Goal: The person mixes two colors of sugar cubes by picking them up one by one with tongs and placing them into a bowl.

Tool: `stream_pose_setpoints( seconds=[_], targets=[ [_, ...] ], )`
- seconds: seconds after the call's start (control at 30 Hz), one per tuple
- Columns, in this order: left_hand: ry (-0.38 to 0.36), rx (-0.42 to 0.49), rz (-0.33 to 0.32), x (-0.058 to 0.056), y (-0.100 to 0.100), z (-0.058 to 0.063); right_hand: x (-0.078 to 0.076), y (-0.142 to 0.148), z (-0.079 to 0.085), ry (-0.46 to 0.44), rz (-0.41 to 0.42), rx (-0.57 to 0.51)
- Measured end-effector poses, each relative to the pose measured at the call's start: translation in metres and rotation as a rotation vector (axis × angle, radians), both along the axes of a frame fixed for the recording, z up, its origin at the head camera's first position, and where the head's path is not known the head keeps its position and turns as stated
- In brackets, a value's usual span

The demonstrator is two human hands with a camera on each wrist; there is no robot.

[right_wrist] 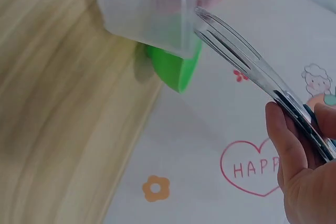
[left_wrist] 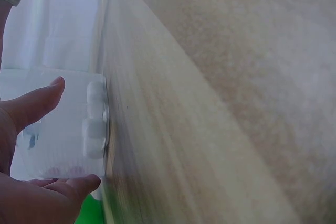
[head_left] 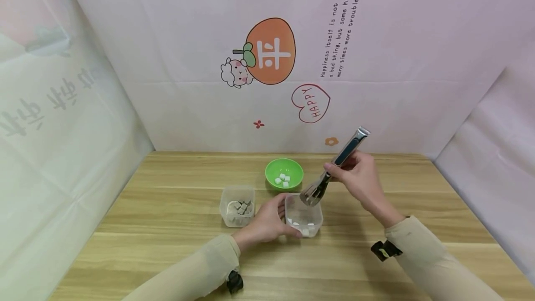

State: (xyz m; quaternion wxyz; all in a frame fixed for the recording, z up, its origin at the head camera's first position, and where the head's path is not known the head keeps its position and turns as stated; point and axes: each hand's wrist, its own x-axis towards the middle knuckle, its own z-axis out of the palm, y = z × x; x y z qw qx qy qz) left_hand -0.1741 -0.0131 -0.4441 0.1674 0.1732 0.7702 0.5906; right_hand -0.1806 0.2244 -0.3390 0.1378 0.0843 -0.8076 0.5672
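Note:
My left hand [head_left: 267,222] grips a clear plastic container [head_left: 293,207] on the table, thumb along the near side and fingers at the far left. Several white cubes [head_left: 305,232] lie at the bottom; in the left wrist view two cubes [left_wrist: 94,137] show through the wall. My right hand [head_left: 362,184] holds silver metal tongs [head_left: 348,151] with dark handle insets, thumb and fingers pinching the arms. The tongs slant down to the left, their slotted heads over the container's far right rim. In the right wrist view the tips of the tongs [right_wrist: 247,59] overlap the container, with no cube showing between them.
Behind the container stands a green bowl [head_left: 288,165] with several white cubes [head_left: 282,178]. To the left is a second clear container [head_left: 227,195] holding several grey cubes [head_left: 242,207]. A printed white backdrop [head_left: 188,120] rises at the wooden table's [head_left: 167,208] far edge.

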Motion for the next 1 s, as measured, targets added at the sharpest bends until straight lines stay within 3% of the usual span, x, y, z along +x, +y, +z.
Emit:
stream_pose_setpoints(
  seconds=[0.27,0.67,1.0],
  targets=[
    [-0.001,0.003,-0.003,-0.001,-0.001,-0.002,-0.018,-0.005,0.007,-0.044,-0.079,-0.106],
    [0.016,-0.002,-0.011,-0.002,-0.001,0.000,-0.051,-0.030,-0.007,0.006,-0.162,-0.147],
    [0.037,-0.001,-0.019,-0.002,-0.002,-0.003,-0.054,-0.036,-0.017,0.018,-0.175,-0.130]
  ],
)
